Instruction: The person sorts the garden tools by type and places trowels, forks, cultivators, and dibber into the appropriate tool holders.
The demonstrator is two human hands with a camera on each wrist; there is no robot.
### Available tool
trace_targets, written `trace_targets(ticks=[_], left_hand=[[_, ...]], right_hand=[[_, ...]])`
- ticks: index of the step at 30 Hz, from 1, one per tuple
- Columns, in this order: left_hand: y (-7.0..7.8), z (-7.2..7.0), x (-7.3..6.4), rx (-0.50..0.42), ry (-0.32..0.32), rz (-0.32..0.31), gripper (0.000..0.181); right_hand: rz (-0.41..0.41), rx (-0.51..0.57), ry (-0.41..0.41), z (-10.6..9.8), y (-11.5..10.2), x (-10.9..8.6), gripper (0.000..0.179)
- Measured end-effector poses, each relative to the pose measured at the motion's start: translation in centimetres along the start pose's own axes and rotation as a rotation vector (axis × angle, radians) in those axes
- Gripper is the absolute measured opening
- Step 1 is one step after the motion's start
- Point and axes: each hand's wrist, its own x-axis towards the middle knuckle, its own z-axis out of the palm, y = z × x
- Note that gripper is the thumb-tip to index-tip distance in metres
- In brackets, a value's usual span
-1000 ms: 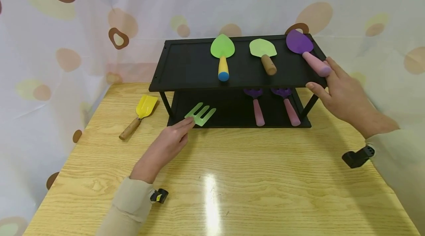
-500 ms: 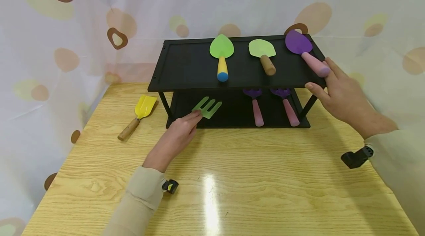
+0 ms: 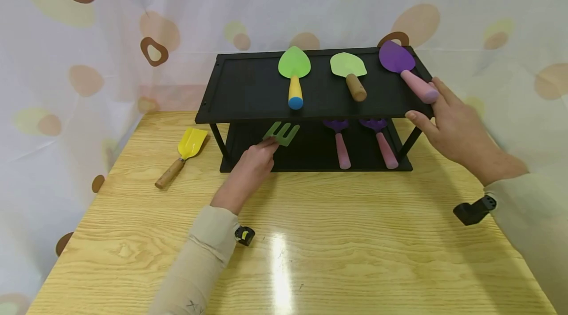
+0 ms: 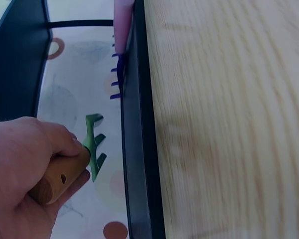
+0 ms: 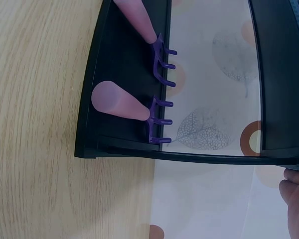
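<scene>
My left hand (image 3: 249, 168) grips a hand fork with green tines (image 3: 284, 136) and a wooden handle (image 4: 65, 173). The tines point away, between the two tiers of a black shelf rack (image 3: 248, 93), above its lower tier. In the left wrist view the fork is apart from the lower tier's edge. My right hand (image 3: 459, 132) holds the rack's top tier at its right front corner, thumb along the front edge, fingers at the side. Two purple forks with pink handles lie on the lower tier, a left one (image 3: 342, 151) and a right one (image 3: 387, 150).
On the top tier lie a green trowel with a yellow handle (image 3: 295, 90), a pale green trowel with a wooden handle (image 3: 348, 64) and a purple trowel with a pink handle (image 3: 396, 56). A yellow shovel (image 3: 192, 142) lies on the wooden table (image 3: 355, 236), left of the rack.
My left hand has moved forward and to the right, carrying the fork deeper between the tiers. The right hand stays on the rack's corner.
</scene>
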Motion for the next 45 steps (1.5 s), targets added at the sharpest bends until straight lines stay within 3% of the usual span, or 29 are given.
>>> trace_targets(ticks=[10, 17, 23, 36, 45], left_hand=[[1.1, 1.2, 2.1, 0.036, -0.003, -0.067, 0.03], [2.0, 1.9, 3.6, 0.054, 0.014, -0.05, 0.023], [2.5, 3.0, 4.1, 0.079, 0.028, -0.043, 0.011], [4.1, 4.8, 4.7, 0.128, -0.044, -0.086, 0.035], [4.3, 6.1, 4.9, 0.191, -0.027, -0.097, 0.035]], right_hand=[[-0.02, 0.01, 0.012, 0.0, 0.1, 0.1, 0.062], [-0.006, -0.012, 0.016, 0.2, 0.1, 0.0, 0.065], [0.004, -0.017, 0.006, 0.3, 0.1, -0.1, 0.069], [-0.003, -0.031, 0.022, 0.2, 0.1, 0.0, 0.07], [0.013, -0.017, 0.015, 0.1, 0.0, 0.0, 0.073]])
